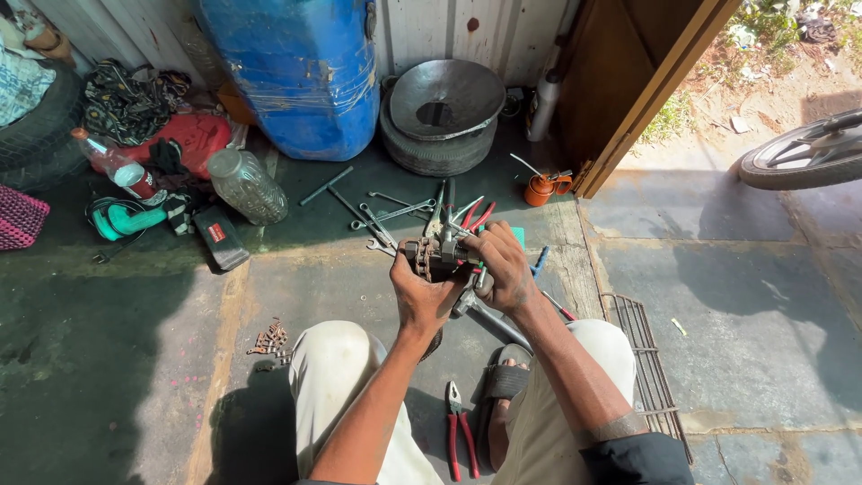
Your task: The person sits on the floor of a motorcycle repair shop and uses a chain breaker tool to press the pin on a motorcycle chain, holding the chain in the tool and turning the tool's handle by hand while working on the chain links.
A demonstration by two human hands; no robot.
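Observation:
Both my hands hold a rusty, greasy metal part (434,256) in front of me, above the floor. My left hand (417,292) grips it from below and the left. My right hand (503,269) closes on its right side, with a tool handle sticking up between the fingers. Beyond the part, several wrenches and screwdrivers (395,216) lie spread on the concrete. Red-handled pliers (460,431) lie between my knees.
A blue barrel (292,72) stands at the back, with a metal bowl on a tyre (444,112) beside it. A clear plastic bottle (247,186), an orange oil can (541,189), a wire grille (646,359), small bolts (268,339) and a wheel (804,153) lie around.

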